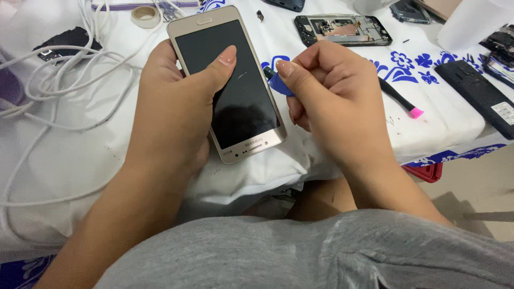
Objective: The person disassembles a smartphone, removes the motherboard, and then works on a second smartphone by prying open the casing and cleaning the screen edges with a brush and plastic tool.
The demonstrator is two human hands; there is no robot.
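Two hands, one gold phone, one blue pick

One gold smartphone sits dead centre, dark screen up, lying tilted over the near edge of the white cloth that covers the table. The left hand has it wrapped from the left side, thumb laid across the glass, fingers hidden behind the body, a firm clasp. Right beside the phone's right edge comes the right hand, fingers curled tight and thumb pressed down, pinching a small blue plastic pick whose tip touches the phone's side about halfway up.

Moving outward: just behind the right hand lies a black pry tool with a pink tip, flat on the cloth. Further back, a stripped phone frame shows its insides, open face up. Off to the right, a black phone back rests near the table edge. Over on the left, white cables loop in a loose tangle, and a roll of tape sits at the far edge near the phone's top. Down front, a grey shirt fills the bottom.
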